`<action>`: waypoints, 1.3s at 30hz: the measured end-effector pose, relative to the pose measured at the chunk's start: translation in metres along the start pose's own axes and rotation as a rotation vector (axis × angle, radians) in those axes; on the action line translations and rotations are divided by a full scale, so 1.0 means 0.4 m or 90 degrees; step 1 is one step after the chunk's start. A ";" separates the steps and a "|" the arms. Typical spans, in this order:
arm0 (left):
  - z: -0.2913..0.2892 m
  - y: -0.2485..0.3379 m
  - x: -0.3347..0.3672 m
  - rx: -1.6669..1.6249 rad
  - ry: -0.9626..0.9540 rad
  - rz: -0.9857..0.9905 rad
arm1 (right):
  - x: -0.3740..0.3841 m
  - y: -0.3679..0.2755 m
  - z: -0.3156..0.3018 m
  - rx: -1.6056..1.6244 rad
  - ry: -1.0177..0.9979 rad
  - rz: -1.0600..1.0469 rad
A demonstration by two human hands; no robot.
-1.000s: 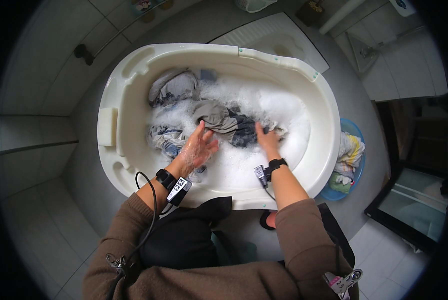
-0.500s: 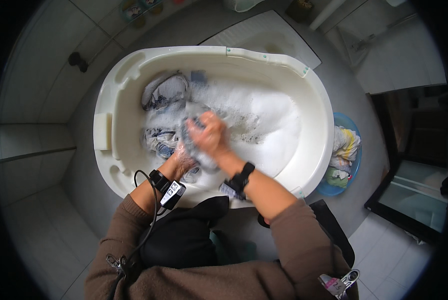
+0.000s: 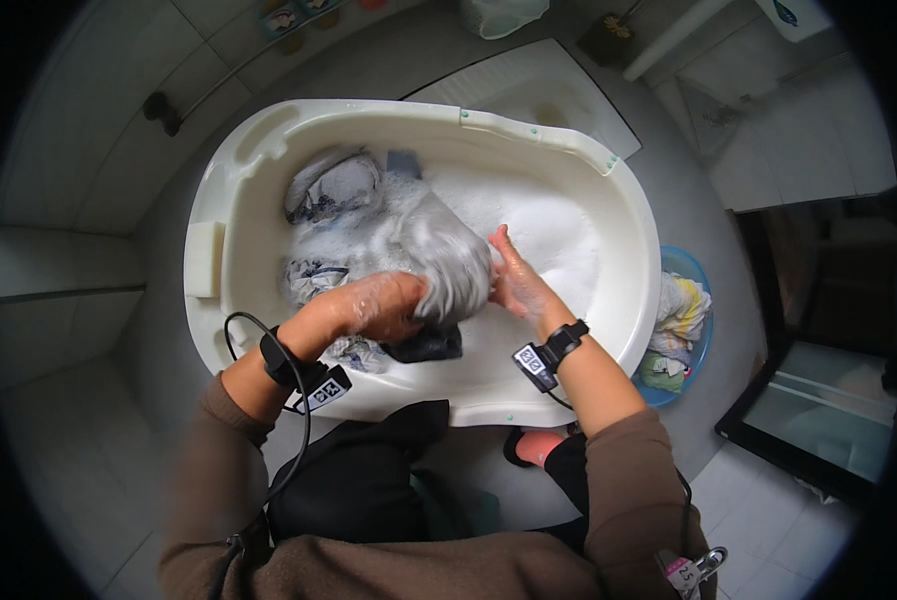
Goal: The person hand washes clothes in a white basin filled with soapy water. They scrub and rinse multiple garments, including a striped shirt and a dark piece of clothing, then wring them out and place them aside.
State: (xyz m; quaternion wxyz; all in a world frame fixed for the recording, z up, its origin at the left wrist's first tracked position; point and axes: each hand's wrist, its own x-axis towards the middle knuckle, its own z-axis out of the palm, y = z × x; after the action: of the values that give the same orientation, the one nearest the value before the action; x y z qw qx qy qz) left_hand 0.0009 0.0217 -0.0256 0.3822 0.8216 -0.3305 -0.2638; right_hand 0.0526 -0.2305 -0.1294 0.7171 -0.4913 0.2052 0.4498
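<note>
A wet grey garment (image 3: 446, 250), blurred by motion, hangs bunched over the suds in a cream plastic tub (image 3: 623, 260). My left hand (image 3: 383, 305) is closed on its left side, with the fingertips hidden in the folds. At the garment's right edge is my right hand (image 3: 516, 278), fingers stretched out and thumb apart; it seems to touch the cloth without gripping it. A dark piece of cloth (image 3: 426, 345) hangs below the grey one. Soapy dark-and-white clothes (image 3: 338, 190) lie in the tub's left end, and white foam (image 3: 558, 235) covers the right.
A blue basin (image 3: 703, 345) with several garments (image 3: 680, 310) stands on the floor right of the tub. Beyond the tub lies a pale floor tray (image 3: 528, 85). A black-framed glass panel (image 3: 818, 410) is at the far right. Both wrists wear strapped devices with cables.
My hands have moved apart from rubbing the bunched cloth together. The grey garment is now lifted and spread wider; my right hand has swung right and opened.
</note>
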 end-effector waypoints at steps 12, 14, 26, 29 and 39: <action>-0.199 0.130 -0.056 0.281 -0.093 -0.178 | -0.107 -0.056 -0.018 0.207 -0.006 -0.213; -0.236 0.128 -0.071 0.412 -0.029 -0.205 | -0.120 -0.089 -0.024 0.200 -0.124 -0.286; 0.120 -0.201 0.034 0.393 0.128 0.001 | 0.035 -0.006 -0.230 -0.652 0.231 -0.391; 0.221 -0.206 0.055 0.050 0.103 -0.168 | 0.049 0.007 -0.345 -0.660 0.346 -0.260; 0.245 -0.185 0.086 -1.152 0.244 -0.569 | 0.196 0.138 -0.111 -0.610 0.297 -0.112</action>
State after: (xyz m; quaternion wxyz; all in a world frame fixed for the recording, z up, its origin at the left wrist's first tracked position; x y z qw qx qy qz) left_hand -0.0191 -0.0123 -0.1470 0.7715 0.3018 0.3951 -0.3970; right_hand 0.0525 -0.2290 -0.2348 0.3825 -0.8657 0.0889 0.3104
